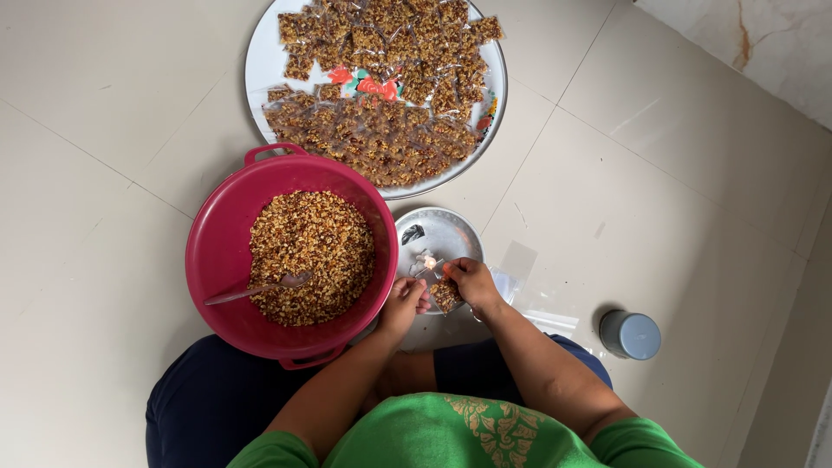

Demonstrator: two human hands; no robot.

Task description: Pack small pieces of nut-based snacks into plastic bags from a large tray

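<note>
Both hands hold one small clear packet point(445, 295) filled with brown nut mix. My left hand point(406, 301) pinches its left edge, and my right hand point(471, 280) grips its top right. They hover over a small round metal plate point(451, 230), close to a tiny lit flame point(427, 261) standing on that plate. To the left sits a red plastic basin point(217, 251) of loose chopped nut mix point(312, 256) with a metal spoon point(256, 289) resting in it.
A large round white tray point(260, 65) at the top holds several filled packets point(381, 139). A grey lidded jar point(630, 334) stands on the tiled floor at the right. Empty clear bags point(520, 286) lie beside my right wrist. My knees are below.
</note>
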